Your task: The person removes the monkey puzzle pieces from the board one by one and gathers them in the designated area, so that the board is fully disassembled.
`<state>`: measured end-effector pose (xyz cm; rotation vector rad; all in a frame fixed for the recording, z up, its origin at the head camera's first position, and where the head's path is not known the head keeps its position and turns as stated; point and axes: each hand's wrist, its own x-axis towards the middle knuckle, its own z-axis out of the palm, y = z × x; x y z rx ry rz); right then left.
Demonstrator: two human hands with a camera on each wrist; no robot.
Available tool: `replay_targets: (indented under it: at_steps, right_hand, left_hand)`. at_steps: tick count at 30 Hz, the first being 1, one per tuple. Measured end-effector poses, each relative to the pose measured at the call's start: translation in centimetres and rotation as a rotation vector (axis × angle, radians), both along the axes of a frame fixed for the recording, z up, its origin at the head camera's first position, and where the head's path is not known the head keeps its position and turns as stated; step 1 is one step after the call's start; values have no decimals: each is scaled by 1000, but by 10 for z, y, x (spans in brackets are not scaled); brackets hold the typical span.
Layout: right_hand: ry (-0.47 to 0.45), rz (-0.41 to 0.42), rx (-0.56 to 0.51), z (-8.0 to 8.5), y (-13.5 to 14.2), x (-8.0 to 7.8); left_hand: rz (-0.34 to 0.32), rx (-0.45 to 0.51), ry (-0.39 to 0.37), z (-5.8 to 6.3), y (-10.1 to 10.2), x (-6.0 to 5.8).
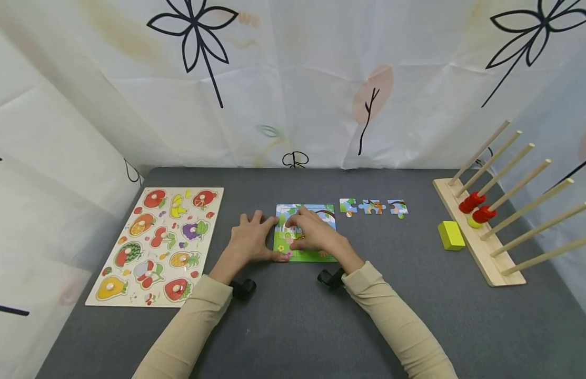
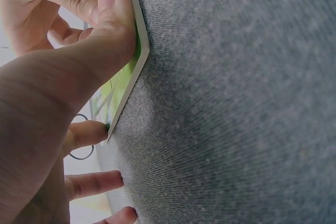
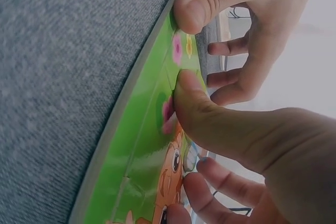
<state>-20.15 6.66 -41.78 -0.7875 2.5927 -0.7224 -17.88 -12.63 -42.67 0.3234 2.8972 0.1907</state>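
A jigsaw puzzle [image 1: 327,256] with a green and blue picture lies flat in the middle of the grey table. My left hand [image 1: 251,238] is spread at its left side, thumb pressing on the near left corner and index finger touching the left edge farther up. Over the left part of the picture my right hand [image 1: 316,232] bends down, thumb and fingertips on a puzzle piece [image 1: 290,232], mostly hidden under the fingers. In the right wrist view, an orange animal face [image 3: 170,169] and pink flowers show beside the right thumb.
Three loose puzzle pieces [image 1: 372,207] lie in a row right of the puzzle. A fruit peg board [image 1: 212,202] covers the table's left side. On the right stand a wooden rack [image 1: 498,263] with slanting pegs and red beads, and a yellow-green block [image 1: 450,235].
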Motion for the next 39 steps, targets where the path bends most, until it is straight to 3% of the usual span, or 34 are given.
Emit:
replay_targets:
  at_steps: [28,39]
  right_hand:
    - [19,11,12,0,0,1]
    - [33,18,71,5,-3,2]
  left_hand:
    - [-5,1,2,-1,0,0]
    - [-7,-5,2,0,0,1]
